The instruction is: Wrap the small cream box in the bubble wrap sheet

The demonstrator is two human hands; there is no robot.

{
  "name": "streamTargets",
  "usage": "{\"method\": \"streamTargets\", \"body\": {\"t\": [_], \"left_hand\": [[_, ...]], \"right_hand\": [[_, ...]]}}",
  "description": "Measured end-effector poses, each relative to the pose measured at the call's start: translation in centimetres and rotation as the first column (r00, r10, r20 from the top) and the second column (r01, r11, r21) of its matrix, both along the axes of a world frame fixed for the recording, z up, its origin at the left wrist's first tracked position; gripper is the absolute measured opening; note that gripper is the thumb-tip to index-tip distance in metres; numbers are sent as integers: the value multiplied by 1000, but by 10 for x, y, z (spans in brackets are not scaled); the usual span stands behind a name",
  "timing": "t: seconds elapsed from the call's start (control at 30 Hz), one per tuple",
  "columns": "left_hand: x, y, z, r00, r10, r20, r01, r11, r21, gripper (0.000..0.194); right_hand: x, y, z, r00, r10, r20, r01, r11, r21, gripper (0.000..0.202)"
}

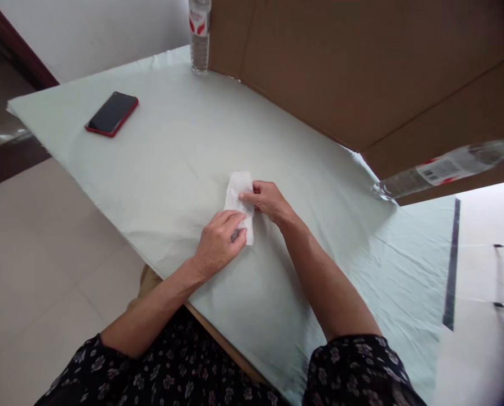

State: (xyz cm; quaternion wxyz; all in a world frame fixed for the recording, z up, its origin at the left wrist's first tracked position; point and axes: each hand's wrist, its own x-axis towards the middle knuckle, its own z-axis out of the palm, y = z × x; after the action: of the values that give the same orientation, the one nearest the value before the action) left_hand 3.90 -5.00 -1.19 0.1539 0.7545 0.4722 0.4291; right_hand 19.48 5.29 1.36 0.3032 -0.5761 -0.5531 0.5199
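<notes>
A small white tissue, folded into a narrow strip [236, 189], is between my hands near the middle of the pale green cloth. My right hand [269, 200] pinches its right edge, thumb on top and fingers curled at the side. Over the lower left part lies my left hand [222, 239], its fingers bent and its thumb and fingertips on the tissue. Part of the tissue's lower end is hidden under the left fingers.
A phone in a red case [113, 114] lies at the back left of the cloth-covered table [162, 146]. One water bottle [199, 42] stands at the back; another bottle [446, 166] is at the right. Both are beside a large brown cardboard panel [340, 67].
</notes>
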Motion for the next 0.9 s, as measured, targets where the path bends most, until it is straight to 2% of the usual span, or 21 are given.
{"method": "streamTargets", "body": {"t": [0.2, 0.3, 0.4, 0.5, 0.6, 0.67, 0.77, 0.9], "left_hand": [[-2, 0, 0, 999, -19, 41, 20, 999, -41, 23], [-1, -3, 2, 999, 30, 45, -26, 996, -85, 24], [0, -5, 4, 986, 160, 43, -153, 981, -122, 30], [0, -5, 2, 968, 248, 46, -243, 966, -89, 44], [-1, -3, -2, 966, 253, 50, -250, 966, -61, 63], [-2, -2, -3, 974, 220, 46, -217, 974, -67, 66], [-5, -1, -3, 990, 134, 51, -128, 985, -112, 50], [-7, -2, 0, 993, 74, 94, -57, 983, -174, 25]], "right_hand": [[-2, -16, -4, 975, 23, -220, 6, 992, 129, 20], [-2, -28, -1, 954, 40, -298, 5, 989, 151, 27], [-1, -41, 4, 956, 75, -284, -20, 981, 191, 32], [0, -55, 10, 966, 122, -226, -65, 967, 247, 27], [1, -69, 14, 981, 145, -131, -98, 945, 312, 16], [2, -78, 14, 986, 149, -76, -115, 932, 344, 12], [4, -90, 9, 990, 136, -30, -111, 898, 426, 10], [8, -101, -6, 993, 121, 8, -104, 817, 567, 15]]}}
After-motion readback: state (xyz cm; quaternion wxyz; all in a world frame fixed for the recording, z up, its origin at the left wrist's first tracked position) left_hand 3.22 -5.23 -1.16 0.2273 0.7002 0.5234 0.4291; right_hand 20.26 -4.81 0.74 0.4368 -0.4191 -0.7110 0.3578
